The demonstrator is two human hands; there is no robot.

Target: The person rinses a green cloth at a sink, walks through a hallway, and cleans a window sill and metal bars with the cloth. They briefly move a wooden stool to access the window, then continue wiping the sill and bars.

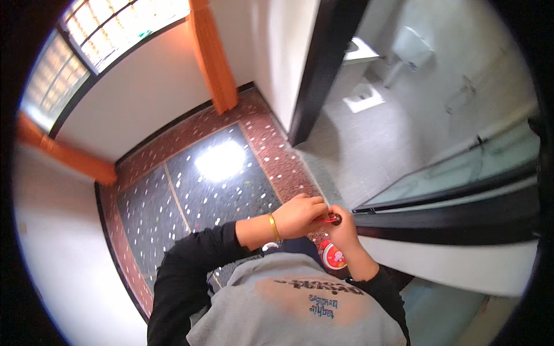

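My left hand (pixel 300 216), with a gold-coloured bracelet (pixel 273 227) at its wrist, meets my right hand (pixel 344 229) in front of my body. Between them is a small red and dark object (pixel 334 219), its dark round end showing at my right fingers. Its kind cannot be told, and my left fingertips are partly hidden. Below my right hand, near the floor, lies a round red thing with a pink picture (pixel 334 256), partly covered by my hand and shirt.
A speckled floor (pixel 207 203) with a red border stretches to a barred window (pixel 121 26) and orange curtains (pixel 214 60). On the right, a dark door frame (pixel 324 69) opens onto a bathroom with a squat toilet (pixel 364 98) and a glass-panelled door (pixel 458 168).
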